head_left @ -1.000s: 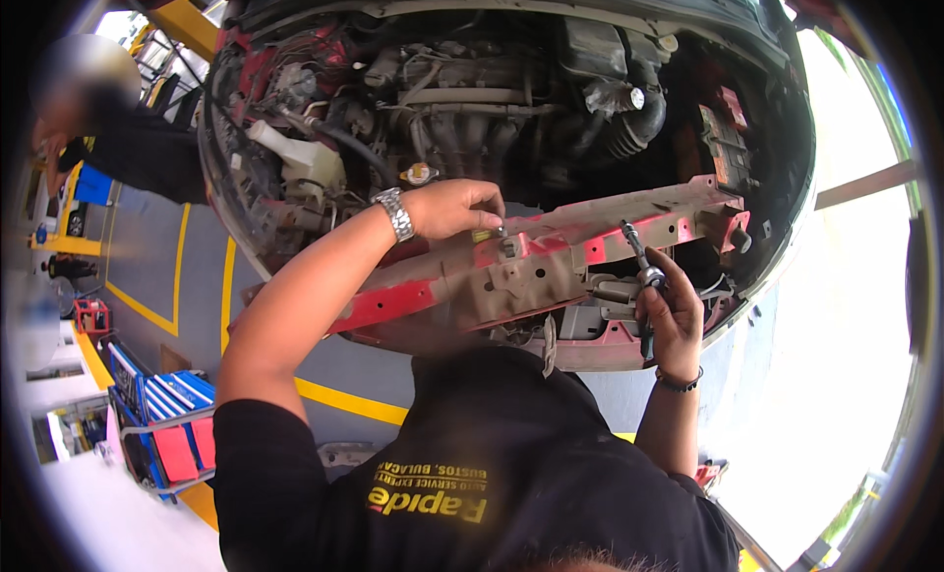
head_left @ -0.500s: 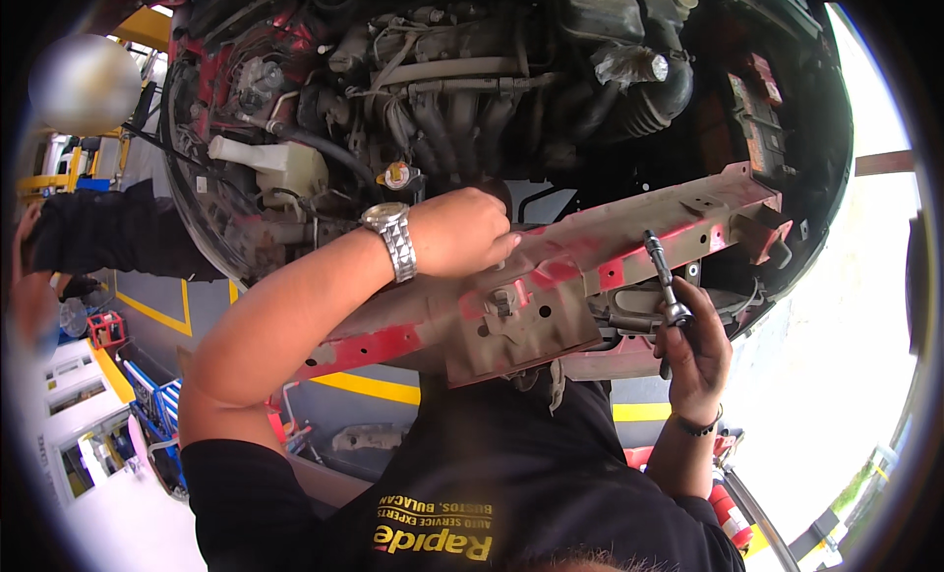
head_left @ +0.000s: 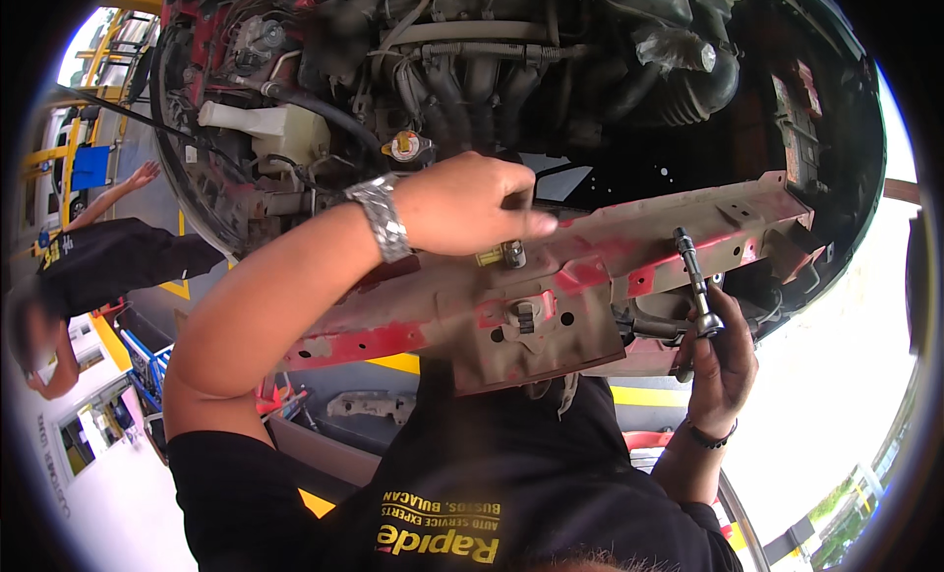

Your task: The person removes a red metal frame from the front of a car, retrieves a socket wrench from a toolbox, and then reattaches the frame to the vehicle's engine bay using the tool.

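My right hand (head_left: 720,361) grips a ratchet wrench (head_left: 696,282) by its head end, with its extension and socket pointing up over the radiator support bar (head_left: 678,213). This bar is dusty, with red paint showing through. My left hand (head_left: 467,203), wearing a metal watch (head_left: 378,218), hovers just above the bar's middle. Its thumb and forefinger are apart and slightly blurred, with nothing visible between them; the other fingers are hidden. Just under that hand lies a small shiny metal piece (head_left: 513,254) beside a yellowish strip, too small to name.
Behind the bar is the engine (head_left: 472,80), with a white plastic reservoir (head_left: 270,129) at left and a yellow-marked cap (head_left: 406,146). A foil-wrapped hose end (head_left: 678,51) sits at upper right. At far left, another person (head_left: 118,267) in dark clothes stretches out an arm.
My left hand has lifted off the bar, its thumb spreading away, and the small metal piece now shows. The view has shifted; my right hand still holds the ratchet wrench. The other person's arm has come out.
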Tool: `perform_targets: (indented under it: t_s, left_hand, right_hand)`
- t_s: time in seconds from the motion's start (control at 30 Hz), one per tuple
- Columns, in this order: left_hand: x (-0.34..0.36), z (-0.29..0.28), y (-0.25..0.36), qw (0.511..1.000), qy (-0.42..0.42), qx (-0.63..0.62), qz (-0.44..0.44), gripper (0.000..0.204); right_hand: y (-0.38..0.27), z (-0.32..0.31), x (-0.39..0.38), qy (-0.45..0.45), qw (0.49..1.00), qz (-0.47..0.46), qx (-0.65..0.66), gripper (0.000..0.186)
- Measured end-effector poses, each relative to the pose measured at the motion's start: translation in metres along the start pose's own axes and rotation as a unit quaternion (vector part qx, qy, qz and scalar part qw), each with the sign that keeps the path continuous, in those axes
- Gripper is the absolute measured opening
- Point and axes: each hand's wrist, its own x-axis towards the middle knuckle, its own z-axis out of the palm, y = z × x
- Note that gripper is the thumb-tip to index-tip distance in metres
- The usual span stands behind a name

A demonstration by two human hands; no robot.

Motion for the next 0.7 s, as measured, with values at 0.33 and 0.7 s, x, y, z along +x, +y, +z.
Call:
perform_targets:
  t_s: [0.33,0.7]
  left_hand:
    - [-0.017,0.016,-0.031,0.978,0.061,-0.035,0.199,0.018]
    - [-0.011,0.041,-0.015,0.943,0.197,0.184,0.194,0.034]
  right_hand:
    - [-0.001,0.003,0.002,0.012,1.0,-0.001,-0.007,0.053]
    - [-0.001,0.006,0.009,0.003,1.0,-0.024,-0.005,0.055]
